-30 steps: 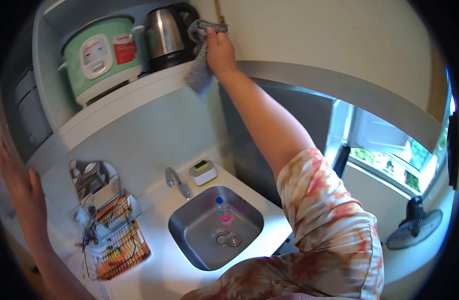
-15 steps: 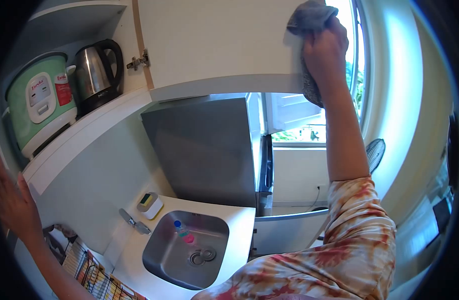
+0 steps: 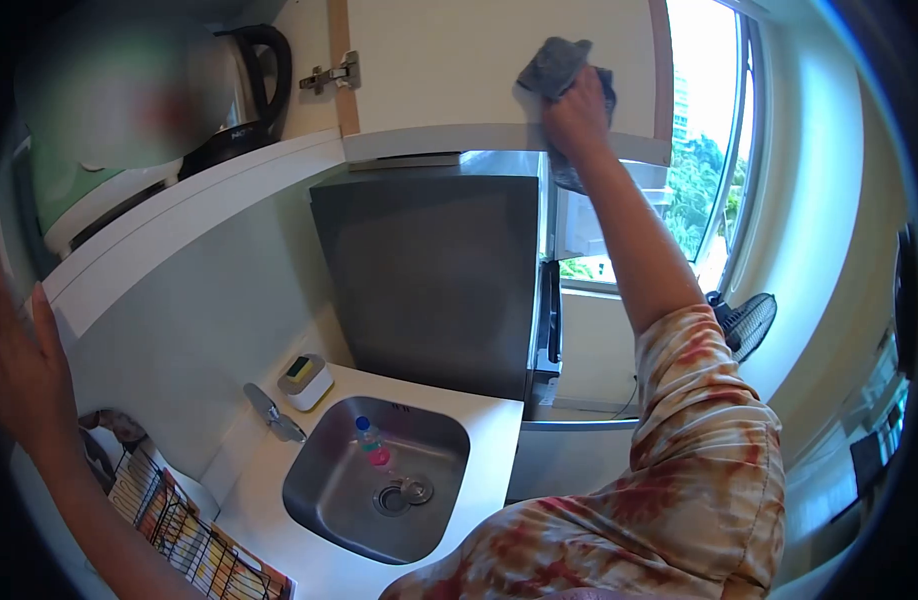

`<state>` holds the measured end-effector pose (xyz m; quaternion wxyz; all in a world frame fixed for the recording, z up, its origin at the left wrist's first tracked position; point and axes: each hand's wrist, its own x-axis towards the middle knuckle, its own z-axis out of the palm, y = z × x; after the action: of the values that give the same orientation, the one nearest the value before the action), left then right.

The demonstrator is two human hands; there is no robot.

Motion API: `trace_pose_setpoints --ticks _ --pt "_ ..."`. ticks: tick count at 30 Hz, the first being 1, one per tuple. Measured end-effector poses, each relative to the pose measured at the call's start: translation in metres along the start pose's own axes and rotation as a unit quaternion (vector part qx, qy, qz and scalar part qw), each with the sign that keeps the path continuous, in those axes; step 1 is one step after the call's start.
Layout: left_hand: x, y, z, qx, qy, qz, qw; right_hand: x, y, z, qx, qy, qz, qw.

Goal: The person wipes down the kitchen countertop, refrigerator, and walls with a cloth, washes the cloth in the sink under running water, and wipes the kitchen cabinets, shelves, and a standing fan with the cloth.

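My right hand (image 3: 579,118) grips a grey cloth (image 3: 556,68) and presses it against the inner face of the open cabinet door (image 3: 439,70), towards its lower right part. Part of the cloth hangs below the hand. At the far left my left hand (image 3: 27,375) is raised with its fingers apart, holding nothing, by the end of the cabinet shelf edge (image 3: 184,215). A metal hinge (image 3: 331,75) joins the door to the cabinet.
A green rice cooker (image 3: 104,110), partly blurred, and a kettle (image 3: 264,85) stand in the cabinet. Below are a sink (image 3: 324,500) holding a bottle (image 3: 376,447), a faucet (image 3: 274,412), a sponge holder (image 3: 307,383) and a dish rack (image 3: 179,525). Behind stands a grey refrigerator (image 3: 429,280).
My right hand first carried the cloth from beside the kettle to the door's far edge, then back left across the door. The view has turned right. My left hand stays raised at the left.
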<state>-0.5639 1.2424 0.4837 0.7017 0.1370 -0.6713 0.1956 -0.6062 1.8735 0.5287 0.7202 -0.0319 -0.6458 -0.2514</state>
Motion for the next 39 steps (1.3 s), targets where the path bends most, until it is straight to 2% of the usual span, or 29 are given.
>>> trace_pose_setpoints --ticks 2,3,5,6,8,10,11,13,14,17,19,20,21,24,25,26,28,29,30,32,33,35,36,37,38,39 --pt "0.007 0.01 -0.031 0.078 0.039 0.073 0.994 0.002 -0.024 0.033 -0.007 -0.007 -0.016 1.0" --pt "0.006 0.006 -0.021 0.082 0.039 0.072 0.993 0.004 -0.038 0.05 -0.012 -0.034 -0.033 0.999" --pt "0.003 -0.006 0.011 -0.052 0.114 0.066 0.99 0.008 -0.075 0.072 -0.031 -0.066 -0.047 0.996" --pt "0.001 -0.008 0.014 -0.049 0.113 0.067 0.99 0.009 -0.098 0.079 -0.045 -0.071 -0.047 0.995" --pt "-0.005 -0.011 0.017 -0.012 0.012 0.029 0.999 0.017 -0.14 0.093 0.051 -0.077 -0.068 0.993" --pt "-0.01 -0.013 0.023 -0.003 -0.015 0.018 1.0 0.027 -0.183 0.074 -0.005 -0.191 -0.131 0.973" --pt "-0.011 -0.015 0.025 -0.001 -0.019 0.015 1.0 0.028 -0.204 0.08 -0.003 -0.191 -0.131 0.973" --pt "-0.014 -0.016 0.028 0.003 -0.02 0.013 1.0 0.026 -0.233 0.091 0.15 -0.102 -0.132 0.975" --pt "-0.015 -0.017 0.029 0.002 -0.022 0.013 1.0 0.024 -0.233 0.095 0.152 -0.104 -0.13 0.974" --pt "-0.014 -0.012 0.032 0.002 -0.021 0.015 1.0 0.021 -0.214 0.103 0.187 -0.022 -0.172 0.967" --pt "-0.013 -0.011 0.034 -0.004 -0.02 0.01 1.0 0.021 -0.185 0.087 0.115 -0.062 -0.143 0.981" --pt "-0.012 -0.01 0.034 -0.008 -0.02 0.008 1.0 0.025 -0.17 0.069 0.097 -0.107 -0.091 0.985" --pt "-0.011 -0.011 0.034 -0.011 -0.02 0.007 1.0 0.021 -0.155 0.069 0.058 -0.108 -0.044 0.991" --pt "-0.012 -0.018 0.034 -0.023 -0.016 -0.001 1.0 0.009 -0.148 0.069 0.036 0.033 0.069 0.996" --pt "-0.013 -0.017 0.031 -0.027 -0.015 -0.004 1.0 0.015 -0.161 0.047 0.282 0.032 0.177 0.942" --pt "-0.012 -0.013 0.028 -0.028 -0.014 0.0 1.0 0.023 -0.182 0.027 0.505 0.026 0.275 0.818" --pt "-0.012 -0.012 0.016 -0.005 -0.013 0.012 1.0 0.017 -0.213 0.077 0.476 -0.111 0.26 0.833" --pt "-0.007 -0.004 0.004 0.012 -0.008 0.027 1.0 0.016 -0.215 0.093 0.344 -0.092 0.076 0.931" --pt "-0.006 -0.002 -0.005 0.032 -0.007 0.042 0.999 0.015 -0.216 0.095 0.194 -0.077 -0.114 0.971" --pt "0.006 0.002 -0.025 0.072 -0.001 0.07 0.995 0.014 -0.183 0.086 0.175 -0.084 -0.113 0.974" --pt "0.039 0.03 -0.095 0.153 -0.362 0.014 0.92 0.014 -0.166 0.082 0.165 -0.086 -0.12 0.975" --pt "0.012 -0.012 -0.005 0.143 -0.192 0.04 0.97 0.003 -0.113 0.076 0.136 -0.013 -0.071 0.988" --pt "-0.003 -0.033 0.04 0.137 -0.106 0.053 0.984 0.004 -0.08 0.05 0.115 -0.062 -0.08 0.988" --pt "-0.005 -0.03 0.036 0.142 -0.108 0.055 0.982 -0.007 -0.053 0.05 0.116 -0.095 -0.027 0.988" --pt "-0.005 -0.029 0.033 0.123 -0.056 0.065 0.989 -0.018 -0.022 0.048 0.044 -0.115 -0.011 0.992" --pt "-0.004 -0.028 0.029 0.104 -0.004 0.074 0.992 -0.03 0.012 0.049 0.033 -0.059 0.001 0.998"
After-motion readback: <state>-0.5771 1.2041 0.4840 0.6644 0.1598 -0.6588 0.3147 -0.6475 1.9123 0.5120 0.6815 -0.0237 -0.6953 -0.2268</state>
